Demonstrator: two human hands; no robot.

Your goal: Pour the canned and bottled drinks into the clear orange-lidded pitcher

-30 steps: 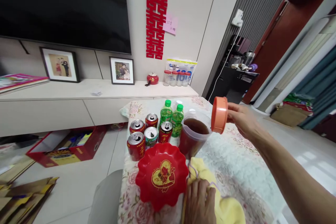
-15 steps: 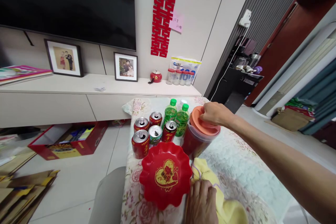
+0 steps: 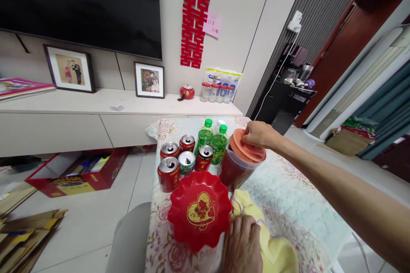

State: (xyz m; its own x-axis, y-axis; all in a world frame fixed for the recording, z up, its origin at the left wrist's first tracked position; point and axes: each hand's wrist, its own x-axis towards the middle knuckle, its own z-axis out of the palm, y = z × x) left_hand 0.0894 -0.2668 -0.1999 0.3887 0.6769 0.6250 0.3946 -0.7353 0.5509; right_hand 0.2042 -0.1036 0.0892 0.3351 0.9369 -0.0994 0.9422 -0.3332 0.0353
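My right hand (image 3: 261,134) reaches across the table and grips the far edge of an orange lid (image 3: 246,150). The lid sits on a clear jug (image 3: 235,171) filled with dark red-brown drink. My left hand (image 3: 241,243) rests at the near edge, fingers curled down on a yellow cloth (image 3: 272,247). A red scalloped plate (image 3: 199,210) with a gold heart lies just left of that hand. Behind the plate stand several red and green cans (image 3: 168,173) and two green bottles (image 3: 219,144).
The table wears a floral cloth (image 3: 288,204). A grey chair back (image 3: 130,239) is at the near left. A long low cabinet (image 3: 64,121) with framed photos and jars runs along the wall under a dark screen. A red box (image 3: 73,175) and flattened cardboard (image 3: 25,234) lie on the floor.
My right hand brought the orange lid from the air at the right down onto the jug and now holds it there. My left hand stayed on the yellow cloth.
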